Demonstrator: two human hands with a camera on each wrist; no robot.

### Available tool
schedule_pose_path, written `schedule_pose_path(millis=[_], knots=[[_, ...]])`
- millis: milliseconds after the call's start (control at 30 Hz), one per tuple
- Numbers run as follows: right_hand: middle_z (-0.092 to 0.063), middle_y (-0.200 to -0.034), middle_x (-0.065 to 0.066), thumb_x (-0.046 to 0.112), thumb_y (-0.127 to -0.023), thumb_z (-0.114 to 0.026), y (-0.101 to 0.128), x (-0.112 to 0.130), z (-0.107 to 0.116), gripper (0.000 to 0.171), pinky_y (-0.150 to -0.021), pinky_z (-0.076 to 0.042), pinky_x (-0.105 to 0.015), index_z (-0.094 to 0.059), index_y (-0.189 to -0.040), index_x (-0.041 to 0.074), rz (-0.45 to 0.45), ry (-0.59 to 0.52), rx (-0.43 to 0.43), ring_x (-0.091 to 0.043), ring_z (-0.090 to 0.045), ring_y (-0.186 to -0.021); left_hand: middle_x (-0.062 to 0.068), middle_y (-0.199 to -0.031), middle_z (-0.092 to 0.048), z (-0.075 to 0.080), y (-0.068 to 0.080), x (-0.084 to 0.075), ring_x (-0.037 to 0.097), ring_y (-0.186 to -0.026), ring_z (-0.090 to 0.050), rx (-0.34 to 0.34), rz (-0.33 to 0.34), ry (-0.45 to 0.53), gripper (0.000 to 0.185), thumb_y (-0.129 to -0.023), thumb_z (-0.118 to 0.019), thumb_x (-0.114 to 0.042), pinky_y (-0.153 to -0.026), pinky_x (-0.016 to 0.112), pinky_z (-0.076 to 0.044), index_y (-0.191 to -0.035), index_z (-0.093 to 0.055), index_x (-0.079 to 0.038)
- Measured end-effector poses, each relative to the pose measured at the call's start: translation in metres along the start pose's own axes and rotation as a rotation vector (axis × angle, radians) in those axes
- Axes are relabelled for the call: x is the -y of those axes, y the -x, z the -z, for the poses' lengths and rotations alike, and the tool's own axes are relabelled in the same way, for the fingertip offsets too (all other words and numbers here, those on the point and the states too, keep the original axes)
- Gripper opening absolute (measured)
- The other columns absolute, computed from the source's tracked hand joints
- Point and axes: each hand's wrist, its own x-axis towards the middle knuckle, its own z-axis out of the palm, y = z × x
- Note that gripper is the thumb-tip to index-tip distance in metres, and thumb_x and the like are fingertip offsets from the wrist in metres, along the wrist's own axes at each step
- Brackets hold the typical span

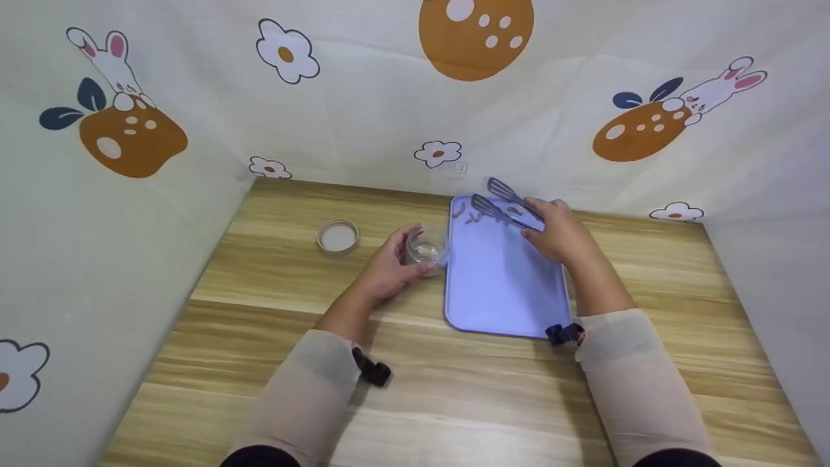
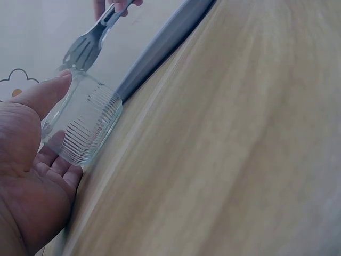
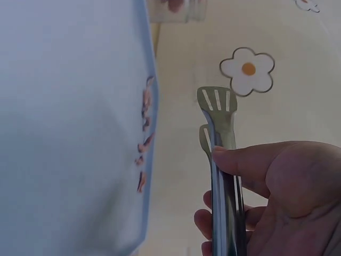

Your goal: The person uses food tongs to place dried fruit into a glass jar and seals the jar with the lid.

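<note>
The head view looks down over the table (image 1: 454,402); both close wrist views share the tray (image 2: 160,48).

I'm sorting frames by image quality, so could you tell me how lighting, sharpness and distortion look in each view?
Head view: soft, even light, wide-angle bending at the edges, faint shadows under the arms, glass jar and tongs fairly sharp. Left wrist view: the left hand is sharp, the wooden table smeared and tilted. Right wrist view: dim, bluish, the right hand shadowed, the tray soft.
</note>
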Motion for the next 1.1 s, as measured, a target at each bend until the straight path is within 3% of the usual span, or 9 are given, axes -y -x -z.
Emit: schedule_pose_path(millis=[500,1100], knots=[[-0.045,-0.154,-0.04,0.017,-0.103,-0.064,-0.016,-0.034,0.007,0.064,-0.124,-0.037,-0.067,-0.042,-0.161,0.0,-0.017,0.023,0.004,-0.053,-0.049,-0.142,0.005,-0.165,-0.05,0.001,-0.001,0.0,0.024,-0.158,-0.042,0.005,-0.01,0.017,0.087,-0.087,-0.091,-0.02,-0.134,0.041,-0.03,-0.161,-0.045,-0.02],[-0.055,-0.152,-0.032,0.012,-0.098,-0.058,-0.027,-0.054,0.005,0.06,-0.117,-0.045,-0.064,-0.052,-0.157,0.006,-0.059,0.079,0.02,-0.047,-0.057,-0.128,0.003,-0.167,-0.048,0.001,0.0,-0.002,0.024,-0.16,-0.039,-0.001,0.02,0.002,0.088,-0.086,-0.092,-0.024,-0.135,0.042,-0.028,-0.161,-0.045,-0.024]])
